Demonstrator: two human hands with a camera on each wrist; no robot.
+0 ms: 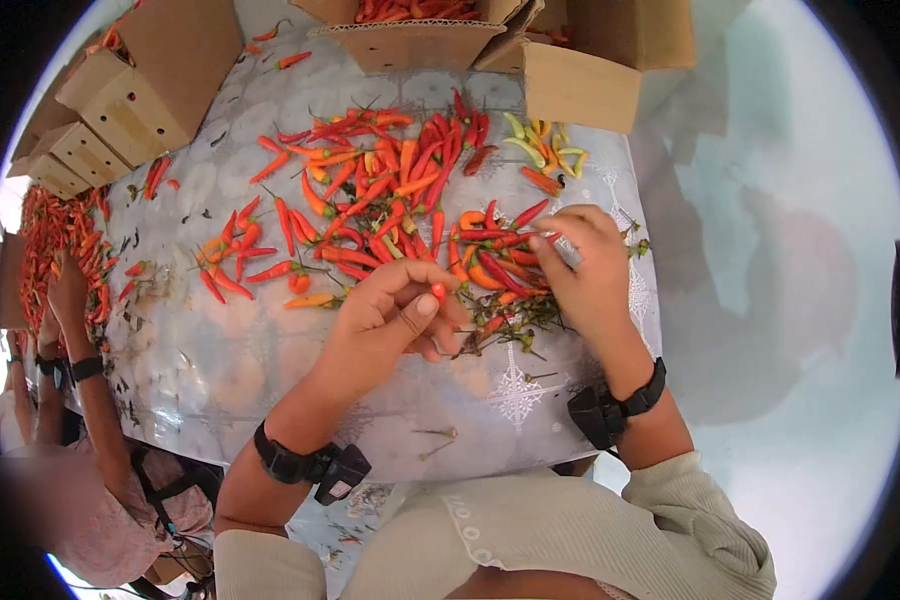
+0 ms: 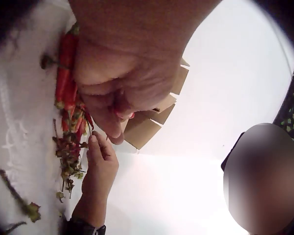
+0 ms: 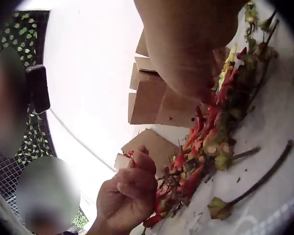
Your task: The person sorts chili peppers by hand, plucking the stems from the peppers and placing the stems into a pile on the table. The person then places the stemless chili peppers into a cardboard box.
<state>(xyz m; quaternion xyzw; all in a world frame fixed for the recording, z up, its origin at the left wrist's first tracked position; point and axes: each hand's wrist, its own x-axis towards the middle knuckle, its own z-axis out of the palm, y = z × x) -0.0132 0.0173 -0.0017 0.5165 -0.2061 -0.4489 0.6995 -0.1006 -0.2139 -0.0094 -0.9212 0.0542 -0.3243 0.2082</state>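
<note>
My left hand (image 1: 385,315) is raised over the near part of the pile, fingers curled round a red chili (image 1: 438,291) whose end shows by the thumb. In the left wrist view that chili (image 2: 123,115) is mostly hidden in the palm. To the right, my right hand (image 1: 595,270) has thumb and forefinger pinched at a red chili (image 1: 510,240) at the pile's right edge. Its fingertips are largely hidden in the right wrist view. Red and orange chilies (image 1: 410,180) lie beyond both hands. Green stems (image 1: 535,312) lie between the hands.
Cardboard boxes (image 1: 410,45) stand at the back, another open one (image 1: 582,90) beside them. Yellow-green chilies (image 1: 526,152) lie at the back right. Another person's arm (image 1: 95,390) reaches into a big chili heap (image 1: 45,230) at left. Loose stems (image 1: 450,433) lie near the front edge.
</note>
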